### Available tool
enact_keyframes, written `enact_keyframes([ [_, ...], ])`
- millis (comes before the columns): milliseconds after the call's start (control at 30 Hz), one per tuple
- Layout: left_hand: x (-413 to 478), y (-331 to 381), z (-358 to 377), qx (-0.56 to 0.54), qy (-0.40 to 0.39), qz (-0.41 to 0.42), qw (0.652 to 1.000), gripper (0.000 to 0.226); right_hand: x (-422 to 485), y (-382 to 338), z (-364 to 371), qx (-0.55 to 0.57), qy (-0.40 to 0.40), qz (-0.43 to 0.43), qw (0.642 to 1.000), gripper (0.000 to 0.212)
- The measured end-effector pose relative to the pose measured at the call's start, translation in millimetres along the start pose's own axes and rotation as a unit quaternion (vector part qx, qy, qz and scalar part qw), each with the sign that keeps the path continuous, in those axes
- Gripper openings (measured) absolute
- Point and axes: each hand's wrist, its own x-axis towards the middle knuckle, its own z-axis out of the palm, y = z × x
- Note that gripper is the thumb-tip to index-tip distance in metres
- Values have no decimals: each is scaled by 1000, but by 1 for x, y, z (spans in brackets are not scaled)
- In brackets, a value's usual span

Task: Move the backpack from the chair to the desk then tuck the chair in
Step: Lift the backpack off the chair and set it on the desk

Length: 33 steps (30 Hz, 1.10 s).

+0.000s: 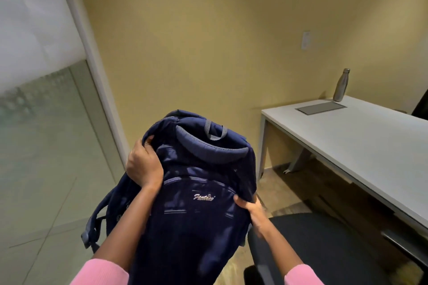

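Observation:
A navy blue backpack with grey trim and a small logo is held up in front of me, off the chair. My left hand grips its upper left side. My right hand clutches its right edge lower down. The black chair seat is at the lower right, bare, just right of the bag. The white desk stands to the right, its near corner beyond the bag. The shoulder straps hang down at the bag's left.
A steel bottle stands at the desk's far end beside a grey cable hatch. A frosted glass partition fills the left. A yellow wall lies ahead. Another dark chair shows at the right edge.

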Motion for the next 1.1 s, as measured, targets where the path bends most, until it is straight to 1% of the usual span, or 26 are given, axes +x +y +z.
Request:
enact_keyframes([
  [33, 8, -7, 12, 1, -7, -2, 1000, 26, 14, 1, 7, 0, 25, -13, 1000, 104],
  [67, 17, -15, 23, 1, -15, -5, 1000, 27, 29, 1, 13, -4, 43, -22, 999, 96],
  [167, 49, -39, 58, -8, -33, -30, 999, 34, 69, 1, 35, -38, 79, -49, 995, 58],
  [200, 60, -46, 69, -11, -41, -44, 998, 36, 84, 1, 42, -52, 100, -61, 992, 54],
  [267, 82, -59, 92, -20, -54, -70, 996, 38, 113, -2, 54, -70, 135, -82, 985, 57],
  [400, 118, -70, 139, -55, -90, -83, 991, 42, 165, -14, 68, -85, 185, -118, 972, 52],
  [600, 156, -60, 212, -107, -140, -79, 981, 44, 228, -44, 67, -108, 267, -144, 947, 64],
  [733, 175, -41, 264, -135, -156, -67, 976, 45, 267, -70, 53, -132, 299, -162, 931, 61],
  [967, 200, -4, 366, -173, -185, -54, 966, 47, 348, -116, 9, -145, 351, -194, 904, 43],
  [1100, 208, 21, 425, -202, -203, -45, 957, 47, 389, -142, -20, -136, 384, -217, 887, 49],
])
